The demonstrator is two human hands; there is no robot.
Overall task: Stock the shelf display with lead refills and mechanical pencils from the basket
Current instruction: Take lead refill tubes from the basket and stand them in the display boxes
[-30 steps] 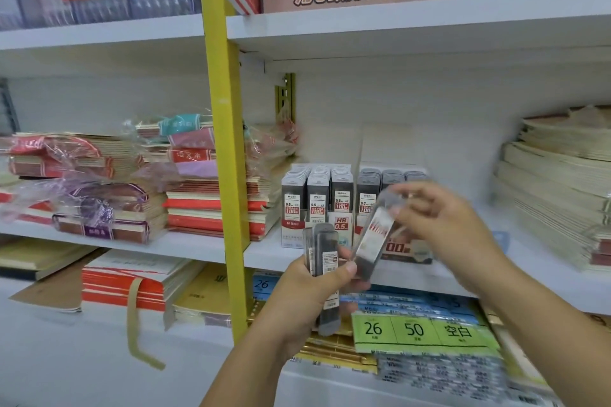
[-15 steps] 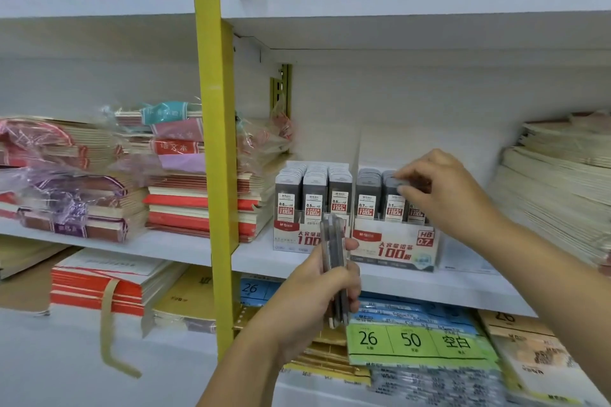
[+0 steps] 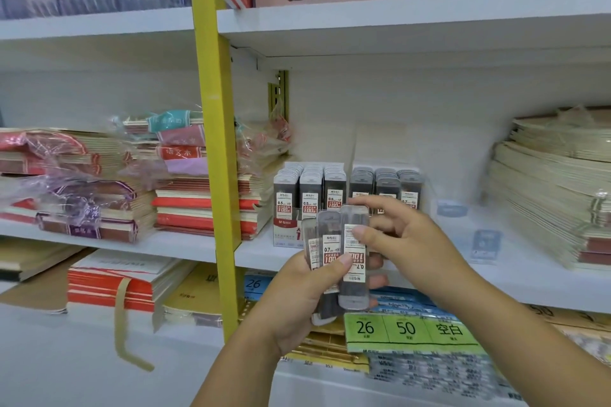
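At nine o'clock, plastic-wrapped notebook stacks (image 3: 82, 182) lie on the white shelf (image 3: 185, 246). They run up to the yellow post (image 3: 215, 142), which stands from twelve toward six just left of centre. At the post's three o'clock side, a red-and-white notebook stack (image 3: 205, 208) sits just beside the left display box (image 3: 309, 198), which is packed with upright 0.5 lead refills. Just beside that box, at its three o'clock, is the right display box (image 3: 385, 182), holding grey refill cases in three rows.

In front of both boxes, near the middle of the view, the left hand (image 3: 297, 301) rises from six o'clock. Its thumb and fingers are wrapped round a bunch of refill cases (image 3: 325, 241), held upright and slightly fanned. The right hand (image 3: 410, 241) comes in from four o'clock and pinches the front case (image 3: 355, 287) of that bunch, with its thumb on the label and its fingers curved behind the top. This case's 0.7 label reads upside down.

At five o'clock from the hands, a green label (image 3: 406, 329) reading 26 and 50 lies on the shelf below. At three o'clock, a tall cream notebook stack (image 3: 545, 188) fills the shelf's far end.
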